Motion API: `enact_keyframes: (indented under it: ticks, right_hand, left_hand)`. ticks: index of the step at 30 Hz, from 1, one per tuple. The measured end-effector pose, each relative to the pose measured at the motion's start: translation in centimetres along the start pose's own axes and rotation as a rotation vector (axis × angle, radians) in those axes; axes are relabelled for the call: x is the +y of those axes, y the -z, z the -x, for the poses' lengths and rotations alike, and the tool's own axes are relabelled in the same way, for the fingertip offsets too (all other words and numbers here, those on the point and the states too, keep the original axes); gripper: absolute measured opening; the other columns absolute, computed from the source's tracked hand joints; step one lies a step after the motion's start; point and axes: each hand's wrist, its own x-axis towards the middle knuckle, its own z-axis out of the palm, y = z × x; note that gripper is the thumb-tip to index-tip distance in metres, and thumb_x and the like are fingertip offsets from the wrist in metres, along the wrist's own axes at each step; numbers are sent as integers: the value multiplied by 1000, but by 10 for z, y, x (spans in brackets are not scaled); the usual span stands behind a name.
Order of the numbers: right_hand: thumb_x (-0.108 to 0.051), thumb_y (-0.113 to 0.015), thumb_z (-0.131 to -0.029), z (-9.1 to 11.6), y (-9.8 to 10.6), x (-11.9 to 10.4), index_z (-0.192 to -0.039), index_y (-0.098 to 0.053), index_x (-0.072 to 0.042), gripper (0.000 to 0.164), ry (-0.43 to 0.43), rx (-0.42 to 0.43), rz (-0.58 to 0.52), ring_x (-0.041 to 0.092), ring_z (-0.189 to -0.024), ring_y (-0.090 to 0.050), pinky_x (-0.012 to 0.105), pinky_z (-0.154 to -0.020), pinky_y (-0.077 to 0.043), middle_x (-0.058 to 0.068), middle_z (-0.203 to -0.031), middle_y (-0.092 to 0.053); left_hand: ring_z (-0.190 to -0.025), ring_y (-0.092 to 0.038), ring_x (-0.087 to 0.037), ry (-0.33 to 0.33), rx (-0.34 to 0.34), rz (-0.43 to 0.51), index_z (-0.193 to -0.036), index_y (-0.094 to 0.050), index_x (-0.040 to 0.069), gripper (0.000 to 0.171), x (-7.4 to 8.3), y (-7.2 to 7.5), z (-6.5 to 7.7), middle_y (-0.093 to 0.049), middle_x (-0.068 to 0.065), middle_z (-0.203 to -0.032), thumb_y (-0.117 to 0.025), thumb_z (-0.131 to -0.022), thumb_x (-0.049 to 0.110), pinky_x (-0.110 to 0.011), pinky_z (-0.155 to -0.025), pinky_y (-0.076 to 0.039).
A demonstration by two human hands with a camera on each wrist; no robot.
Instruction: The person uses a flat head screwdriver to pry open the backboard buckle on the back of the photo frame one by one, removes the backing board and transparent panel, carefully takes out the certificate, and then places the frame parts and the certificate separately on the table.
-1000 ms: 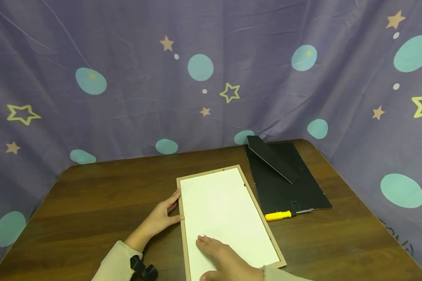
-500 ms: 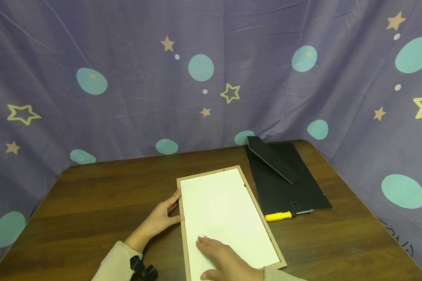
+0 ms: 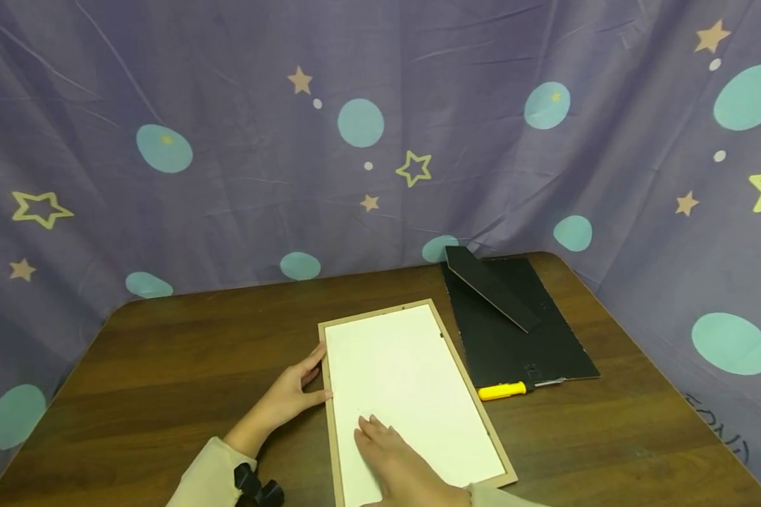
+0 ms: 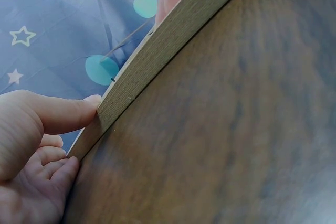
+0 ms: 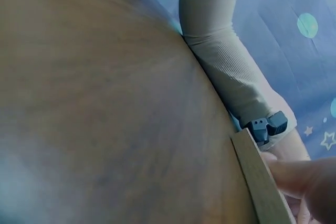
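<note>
A light wooden picture frame [image 3: 331, 422] lies on the table with a white sheet [image 3: 393, 366] filling its inside. Along its left side, my left hand [image 3: 285, 398] touches the edge with thumb and fingertips; in the left wrist view the thumb [image 4: 73, 114] meets the top of the frame's side. My right hand [image 3: 402, 461] rests on the lower part of the white sheet, fingers extended. In the right wrist view, a corner of the wooden frame [image 5: 257, 177] shows beside part of the right hand [image 5: 304, 179]. The sheet under that palm is hidden.
A black backing board [image 3: 507, 352] with a raised stand leg [image 3: 491, 285] lies at the back right. Against its front edge is a screwdriver with a yellow handle [image 3: 502, 391]. The brown table [image 3: 184, 366] backs onto a patterned purple curtain [image 3: 247, 176].
My right hand has shifted slightly forward on the white sheet, its fingertips now a little higher and more spread. The left hand, frame, board and screwdriver have not visibly moved.
</note>
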Motion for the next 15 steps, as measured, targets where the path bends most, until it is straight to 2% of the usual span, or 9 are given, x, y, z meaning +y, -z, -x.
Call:
enact_keyframes:
  ticks: [7, 15]
  right_hand:
    - [-67, -66, -67, -3, -4, -1, -137, -42, 8, 105, -22, -11, 98, 38, -134, -34, 52, -103, -40, 26, -146, -33]
    - [-62, -72, -67, -4, -5, 0, -137, -42, 7, 102, -16, 1, 76, 35, -133, -37, 48, -104, -40, 24, -145, -36]
  left_hand:
    - [-140, -15, -37, -3, -5, -9, -145, -19, -9, 84, 0, 0, 1, -12, -24, -153, -72, -82, 8, -46, -109, -27]
    - [-139, -15, -37, -17, -3, -8, -144, -19, -10, 84, -2, 0, 0, -12, -26, -152, -72, -81, 7, -46, -108, -28]
